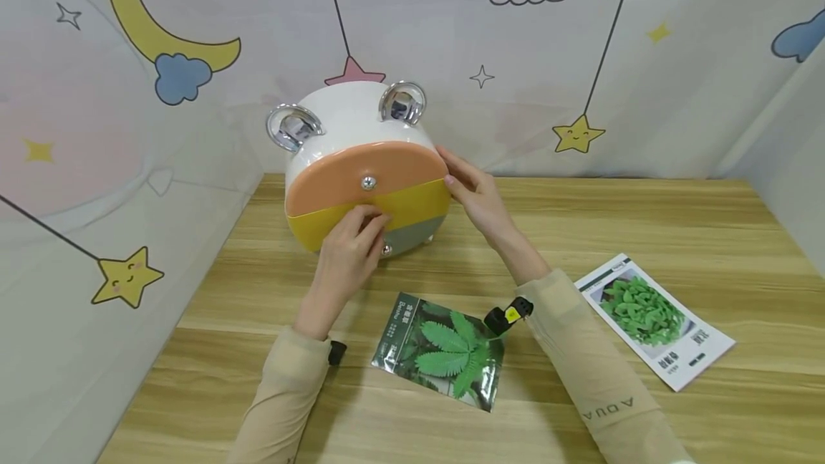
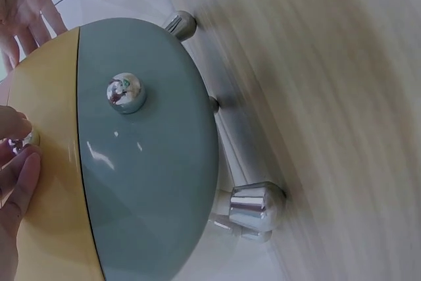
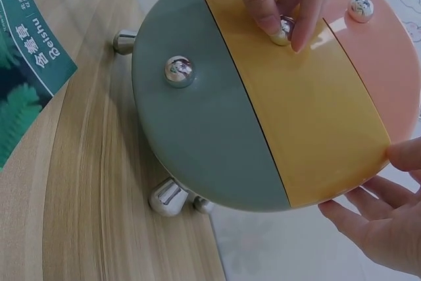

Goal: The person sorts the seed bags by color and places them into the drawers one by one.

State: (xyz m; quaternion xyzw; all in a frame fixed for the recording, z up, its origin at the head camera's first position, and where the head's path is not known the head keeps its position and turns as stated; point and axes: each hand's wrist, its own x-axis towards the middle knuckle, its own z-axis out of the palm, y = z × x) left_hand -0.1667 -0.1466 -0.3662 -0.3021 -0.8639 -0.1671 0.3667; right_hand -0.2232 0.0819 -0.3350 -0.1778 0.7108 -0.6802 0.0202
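A round-fronted white drawer box [image 1: 354, 107] with shiny ear-shaped loops stands at the back of the table. Its front has an orange drawer [image 1: 329, 174], a yellow drawer [image 1: 419, 203] and a grey-green drawer [image 3: 204, 129], each with a silver knob. My left hand [image 1: 348, 253] pinches the yellow drawer's knob [image 3: 283, 33] between thumb and fingers. In the head view these fingers hide that knob. At the box's right side, my right hand [image 1: 480, 199] touches the edge by the yellow drawer, its fingers fairly straight along the side and its thumb near the front.
A dark seed packet [image 1: 445, 356] with a green leaf picture lies in front of the box. To the right, partly under the right sleeve [image 1: 593, 356], is a white packet [image 1: 657, 321]. Silver feet [image 2: 253, 205] support the box. A patterned cloth wall [image 1: 438, 34] stands behind.
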